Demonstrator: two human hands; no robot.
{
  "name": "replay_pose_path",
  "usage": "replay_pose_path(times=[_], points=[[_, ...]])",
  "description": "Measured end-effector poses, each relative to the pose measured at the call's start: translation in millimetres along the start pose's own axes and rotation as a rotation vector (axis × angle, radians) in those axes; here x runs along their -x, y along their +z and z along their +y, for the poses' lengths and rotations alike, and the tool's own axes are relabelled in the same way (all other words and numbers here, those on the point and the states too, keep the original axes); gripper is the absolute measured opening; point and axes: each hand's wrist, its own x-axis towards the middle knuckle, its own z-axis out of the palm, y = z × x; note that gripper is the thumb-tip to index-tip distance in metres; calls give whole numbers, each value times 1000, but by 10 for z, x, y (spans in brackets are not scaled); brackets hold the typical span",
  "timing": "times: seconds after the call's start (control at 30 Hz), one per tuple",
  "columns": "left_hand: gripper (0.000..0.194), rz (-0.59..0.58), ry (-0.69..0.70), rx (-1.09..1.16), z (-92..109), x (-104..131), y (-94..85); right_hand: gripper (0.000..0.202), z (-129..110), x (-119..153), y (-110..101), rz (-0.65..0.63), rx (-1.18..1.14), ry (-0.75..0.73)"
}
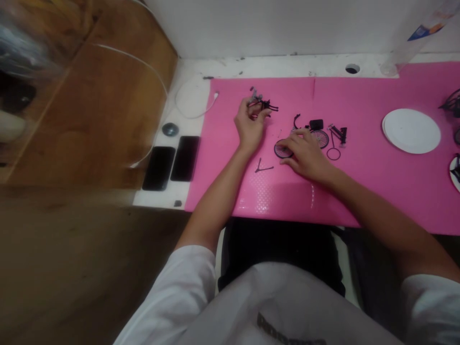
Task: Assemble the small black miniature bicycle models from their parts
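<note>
My left hand (250, 125) is raised over the pink mat, its thumb and fingers closed around a small black-and-grey model bicycle frame (266, 104). My right hand (306, 154) reaches low over the mat with fingers spread. Its index finger and thumb lie at a small spoked wheel (282, 150), whose right side is partly covered. Just beyond that hand are a second spoked wheel (322, 139), a black basket-like piece (316, 124) and a curved black piece (296, 120). A thin V-shaped part (263, 166) rests between my forearms.
Right of my hand lie a dark frame-like part (338, 135) and a thin ring (333, 154). A white plate (411, 131) sits farther right, with dark model parts (453, 103) at the edge. Two phones (158, 167), a round dark object (170, 129) and a white cable (196, 116) are left.
</note>
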Motion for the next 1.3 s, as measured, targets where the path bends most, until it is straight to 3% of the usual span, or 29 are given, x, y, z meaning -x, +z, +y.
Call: replay_pose_path(times=[0.2,0.6,0.87,1.03,1.17,1.3], points=[[58,-61,-15,8,63,28,43,60,-15,20,30,73,0,71],[53,-80,-5,-5,-12,41,61,63,153,-2,109,81,-60,88],[51,-102,-14,-1,73,59,42,52,70,-23,65,115,-137,24],[51,-100,5,10,-41,45,63,26,103,-34,44,112,-139,-86],[54,-118,22,8,-170,26,80,20,161,-44,85,228,-201,-147],[54,-126,20,44,-127,41,77,14,206,-54,111,385,-217,-62]])
